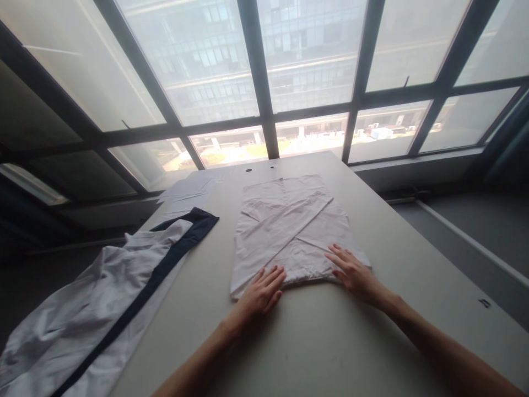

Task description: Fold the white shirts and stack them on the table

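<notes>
A white garment, probably a shirt, lies folded flat on the pale table, with its sleeves crossed over the body. My left hand rests flat on the garment's near left part, fingers stretched out and pointing away from me. On the near right part lies my right hand, its fingers slightly spread over the cloth near the edge. Both palms face down, and neither hand grips the fabric. Small creases show along the near edge between the hands.
Loose white cloth with a dark navy band hangs over the table's left side. White paper sheets lie at the back left. Two cable holes sit near the far edge. Behind the table stand large dark-framed windows. A small dark mark shows at right.
</notes>
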Available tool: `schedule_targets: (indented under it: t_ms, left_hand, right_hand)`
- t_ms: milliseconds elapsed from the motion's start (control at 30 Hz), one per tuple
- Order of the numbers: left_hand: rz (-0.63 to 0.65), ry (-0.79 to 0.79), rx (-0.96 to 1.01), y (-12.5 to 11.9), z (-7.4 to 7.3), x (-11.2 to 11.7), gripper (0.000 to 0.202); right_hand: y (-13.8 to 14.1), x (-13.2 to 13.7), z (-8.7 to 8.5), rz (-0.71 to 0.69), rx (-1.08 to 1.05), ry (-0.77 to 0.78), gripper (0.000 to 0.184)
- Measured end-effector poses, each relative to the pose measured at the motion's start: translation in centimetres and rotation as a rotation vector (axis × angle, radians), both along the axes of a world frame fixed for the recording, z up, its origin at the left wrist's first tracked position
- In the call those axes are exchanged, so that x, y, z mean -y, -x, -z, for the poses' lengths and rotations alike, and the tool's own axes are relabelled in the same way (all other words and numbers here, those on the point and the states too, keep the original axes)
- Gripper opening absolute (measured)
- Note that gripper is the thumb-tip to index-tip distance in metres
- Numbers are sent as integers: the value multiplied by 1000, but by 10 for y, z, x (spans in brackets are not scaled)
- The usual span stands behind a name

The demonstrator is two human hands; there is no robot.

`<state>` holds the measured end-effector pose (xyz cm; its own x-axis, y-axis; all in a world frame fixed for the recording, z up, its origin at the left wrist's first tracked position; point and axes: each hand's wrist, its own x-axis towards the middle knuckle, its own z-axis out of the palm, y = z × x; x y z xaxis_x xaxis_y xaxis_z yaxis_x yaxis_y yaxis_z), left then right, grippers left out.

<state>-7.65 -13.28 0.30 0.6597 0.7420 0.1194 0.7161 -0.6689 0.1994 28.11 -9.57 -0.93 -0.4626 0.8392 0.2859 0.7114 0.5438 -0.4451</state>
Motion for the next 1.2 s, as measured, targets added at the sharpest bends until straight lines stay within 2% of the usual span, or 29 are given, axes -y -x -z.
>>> schedule_targets:
  t_ms: [133, 200, 267, 333, 400, 500, 567, 800, 1033, 1200]
  left_hand:
    - [-36, -35, 41, -12, -17, -5, 54]
    - [-30, -52, 36, -28, -26, -11, 54]
    - [-11, -71, 12, -47, -28, -19, 56]
    - [1, -72, -35, -64, -22, -28, 58]
    - [13, -53, -94, -74, -9, -35, 60]
    - [27, -50, -132, -74, 11, -40, 62]
    - [31, -71, -122, -71, 18, -41, 63]
    - [-19, -98, -133, -68, 21, -43, 65]
    - [-61, -158, -144, -53, 27, -42, 71]
    - [-91, -165, -127, -52, 26, -39, 71]
  right_hand:
    - [21, 6, -19, 59, -70, -95, 51]
    - [42, 10, -27, 19, -43, -118, 53]
    - [65, 12, -28, -34, 32, -120, 56]
    - [82, 11, -21, -61, 127, -102, 58]
    - [91, 9, -10, -80, 216, -75, 60]
    - [92, 7, 7, -104, 278, -80, 61]
    - [89, 6, 15, -94, 275, -113, 61]
    - [87, 7, 24, -60, 251, -152, 64]
    - [85, 6, 18, -72, 294, -106, 63]
    - [86, 7, 13, -67, 283, -84, 62]
